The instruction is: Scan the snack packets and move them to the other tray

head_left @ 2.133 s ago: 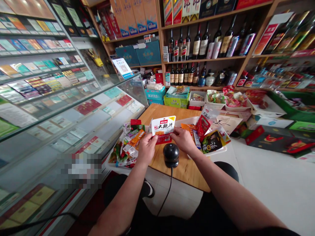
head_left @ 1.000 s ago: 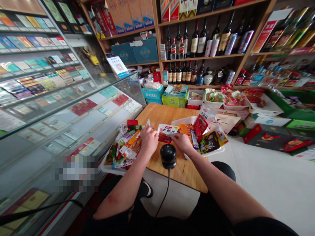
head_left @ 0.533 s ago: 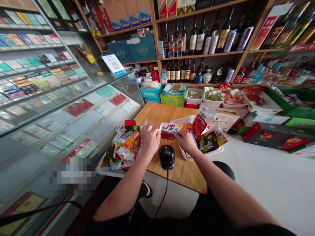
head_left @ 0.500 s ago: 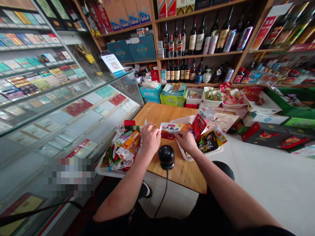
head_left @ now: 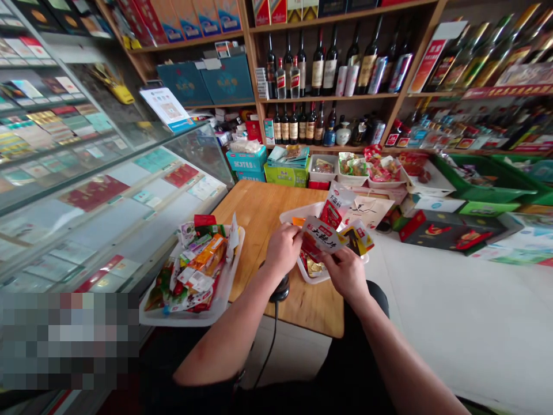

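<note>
A red and white snack packet (head_left: 322, 235) is stretched between my two hands over the right-hand tray. My left hand (head_left: 283, 249) pinches its left edge, and my right hand (head_left: 347, 272) grips its lower right corner. Below, the white plastic tray (head_left: 311, 279) contains more packets, among them an upright red and silver one (head_left: 332, 206) and a black and yellow one (head_left: 360, 235). Partly hidden by my left forearm, a black scanner-like device (head_left: 280, 290) with a cable stands on the wooden table (head_left: 254, 202).
Another white tray (head_left: 185, 318), heaped with colourful snack packets (head_left: 203, 265), sits at the table's left side. A glass display counter (head_left: 129, 202) runs along the left. Behind the table are boxes (head_left: 287, 173) and shelves of bottles (head_left: 317, 69). A paper bag (head_left: 369, 210) stands beyond the right tray.
Both hands have carried the packet from above the black device rightward over the right tray, and it now tilts down to the right. The view has turned somewhat to the right.
</note>
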Motion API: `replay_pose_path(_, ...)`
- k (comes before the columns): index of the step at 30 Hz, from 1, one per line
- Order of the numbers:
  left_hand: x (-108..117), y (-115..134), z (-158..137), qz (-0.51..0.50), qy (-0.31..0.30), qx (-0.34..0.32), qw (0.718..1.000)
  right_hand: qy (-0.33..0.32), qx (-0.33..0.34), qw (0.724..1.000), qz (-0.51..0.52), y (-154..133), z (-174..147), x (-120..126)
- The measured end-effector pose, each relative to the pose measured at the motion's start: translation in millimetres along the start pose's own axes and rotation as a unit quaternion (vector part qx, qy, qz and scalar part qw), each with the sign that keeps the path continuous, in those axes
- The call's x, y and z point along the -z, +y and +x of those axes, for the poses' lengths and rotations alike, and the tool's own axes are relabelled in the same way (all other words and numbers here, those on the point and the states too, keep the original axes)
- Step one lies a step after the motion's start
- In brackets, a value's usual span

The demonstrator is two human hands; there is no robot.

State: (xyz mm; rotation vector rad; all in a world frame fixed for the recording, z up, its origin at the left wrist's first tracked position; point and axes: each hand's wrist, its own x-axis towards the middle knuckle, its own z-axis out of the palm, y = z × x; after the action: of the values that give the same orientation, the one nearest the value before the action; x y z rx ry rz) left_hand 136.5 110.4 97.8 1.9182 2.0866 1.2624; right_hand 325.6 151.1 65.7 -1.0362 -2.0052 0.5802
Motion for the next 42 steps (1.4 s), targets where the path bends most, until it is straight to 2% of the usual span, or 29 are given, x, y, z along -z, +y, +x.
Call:
replay_pose_path(4,-17,34,23,-0.064,-0.024,-0.046,0.997,0.066,-0.031,0.997,-0.041,9,-7,30)
replay_pose_path(9,-36,81,61,-0.113,-0.066,-0.125,0.984,0.130,-0.065,0.985,-0.093,18,-2,67)
replay_pose_path(13,-58,102,86,-0.141,-0.107,-0.177,0.968,0.169,-0.082,0.971,-0.148,31,4,87)
replay_pose_path(16,-77,105,96,-0.142,-0.145,-0.191,0.960,0.159,-0.100,0.966,-0.179,44,6,91)
replay_pose_path(19,-96,98,98,-0.132,-0.169,-0.183,0.960,0.123,-0.127,0.966,-0.189,59,6,87)
replay_pose_path(24,-112,78,88,-0.124,-0.172,-0.083,0.974,0.044,-0.179,0.969,-0.165,82,9,74)
replay_pose_path(27,-110,69,78,-0.132,-0.178,-0.056,0.974,0.030,-0.191,0.974,-0.121,91,11,66)
replay_pose_path(31,-93,64,52,-0.172,-0.156,-0.028,0.972,0.002,-0.169,0.979,-0.111,94,12,56)
replay_pose_path(33,-81,63,30,-0.180,-0.140,-0.006,0.974,0.028,-0.162,0.978,-0.127,90,12,53)
replay_pose_path(37,-50,61,-22,-0.183,-0.117,0.036,0.975,0.126,-0.134,0.973,-0.143,74,9,52)
replay_pose_path(42,-9,48,-85,-0.189,-0.112,0.064,0.973,0.166,-0.079,0.976,-0.120,48,4,54)
